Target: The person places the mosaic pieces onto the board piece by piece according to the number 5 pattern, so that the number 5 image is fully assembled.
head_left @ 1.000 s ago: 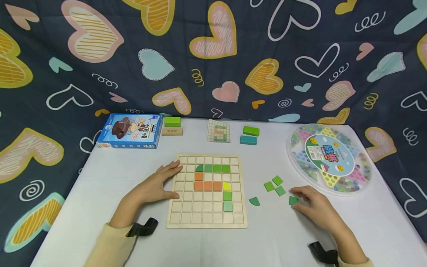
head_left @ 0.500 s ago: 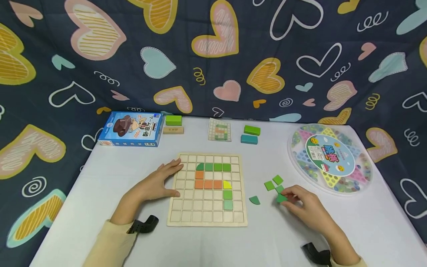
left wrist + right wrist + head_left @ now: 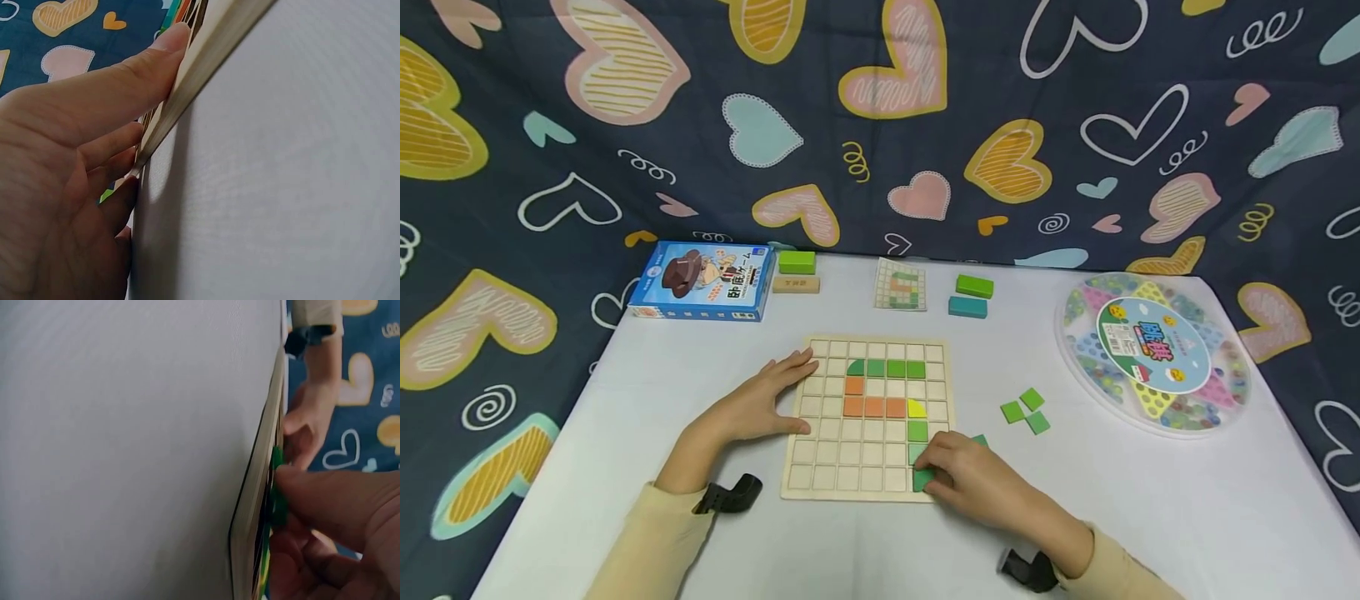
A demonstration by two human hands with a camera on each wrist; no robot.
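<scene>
While the person's right hand (image 3: 976,482) reached over the lower right of a square wooden board (image 3: 847,478), we saw its thumb and fingers pinching a green tile (image 3: 921,481) at the bottom row, sixth column from the left; we could not tell whether it sat fully in its compartment. The left hand (image 3: 756,410) lay with thumb and fingers spread, touching the board's left edge. On the board we found green pieces (image 3: 896,368) along the second row, orange squares (image 3: 874,407) below them, a yellow piece (image 3: 915,409) just right of the lower orange ones, and green squares (image 3: 917,431) beneath the yellow. To the right lay three loose green tiles (image 3: 1012,412), and another green piece (image 3: 980,439) showed partly behind the right hand. Farther back we noted a blue box (image 3: 702,281), a printed card (image 3: 901,285), small blocks (image 3: 967,307) and a round game set (image 3: 1153,354), all on a white table (image 3: 850,550) before a dark cloth (image 3: 820,50) patterned with hearts.
</scene>
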